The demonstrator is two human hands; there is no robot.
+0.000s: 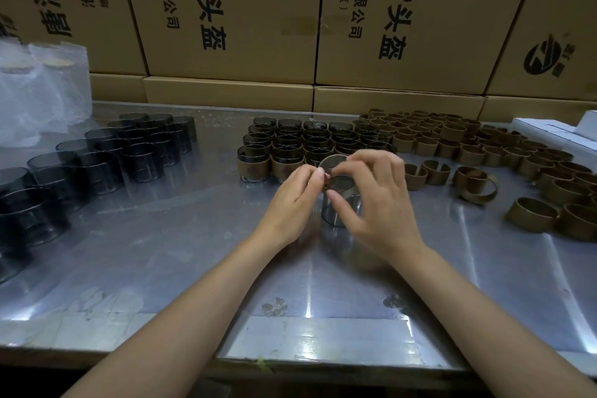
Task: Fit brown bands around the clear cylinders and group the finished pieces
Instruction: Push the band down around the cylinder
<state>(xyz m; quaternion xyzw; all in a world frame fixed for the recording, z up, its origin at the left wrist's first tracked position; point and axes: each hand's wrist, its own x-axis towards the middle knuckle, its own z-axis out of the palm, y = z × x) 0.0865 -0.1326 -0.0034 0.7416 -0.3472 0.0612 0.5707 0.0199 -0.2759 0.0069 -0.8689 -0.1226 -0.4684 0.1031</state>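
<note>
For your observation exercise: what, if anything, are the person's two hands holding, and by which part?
Both hands, left hand and right hand, hold one clear cylinder standing on the table. Their fingers pinch its top rim, where a brown band seems to be going on.

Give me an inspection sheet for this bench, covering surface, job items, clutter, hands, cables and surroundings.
Surface: reflective metal table, scuffed near the front edge.
Job's things: bare clear cylinders at left; banded finished pieces grouped at centre; loose brown bands at right; one clear cylinder in work.
Clutter: crumpled clear plastic bag at far left; white flat boxes at far right.
Grippers: left hand and right hand both hold the cylinder in work, fingers at its rim.
Cables: nothing seen.
Surroundings: printed cardboard cartons stacked behind.
</note>
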